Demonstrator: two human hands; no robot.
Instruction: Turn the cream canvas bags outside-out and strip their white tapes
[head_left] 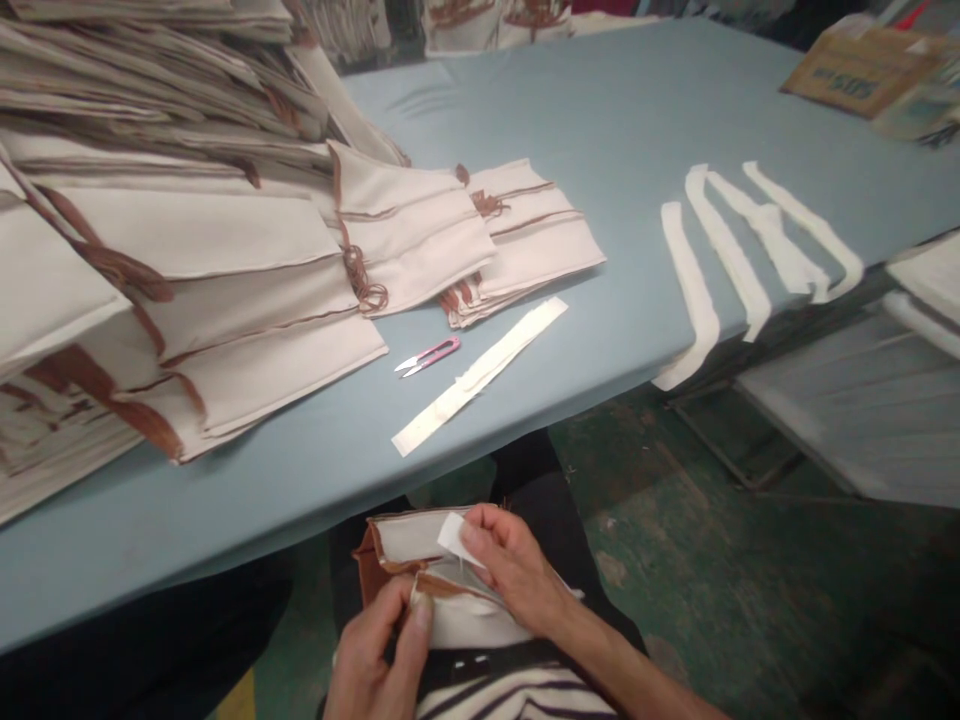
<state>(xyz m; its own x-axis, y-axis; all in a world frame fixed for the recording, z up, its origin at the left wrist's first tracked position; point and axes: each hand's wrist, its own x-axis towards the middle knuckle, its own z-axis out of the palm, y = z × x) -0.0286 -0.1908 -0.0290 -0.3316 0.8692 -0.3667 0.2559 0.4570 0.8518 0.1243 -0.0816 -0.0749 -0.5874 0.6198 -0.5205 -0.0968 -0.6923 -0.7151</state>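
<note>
A cream fabric pouch (480, 622) with brown trim lies across my lap. My left hand (386, 640) pinches the brown-trimmed edge of its near pocket between thumb and fingers. Over the pouch's far right side, my right hand (517, 565) is closed on a small white piece (454, 540), whose corner sticks out past the thumb; whether it is paper or cloth I cannot tell. Beyond my lap, on the table, lie pink-handled thread snips (429, 356) with blades pointing left. Beside them is a cream strip (480, 376) with more pieces on top.
Cream pouches with brown ties (420, 225) lie in overlapping stacks on the blue-grey table (615, 130). A taller pile (150, 90) rises at the left. White strips (731, 250) hang over the right edge. A cardboard box (862, 70) stands far right.
</note>
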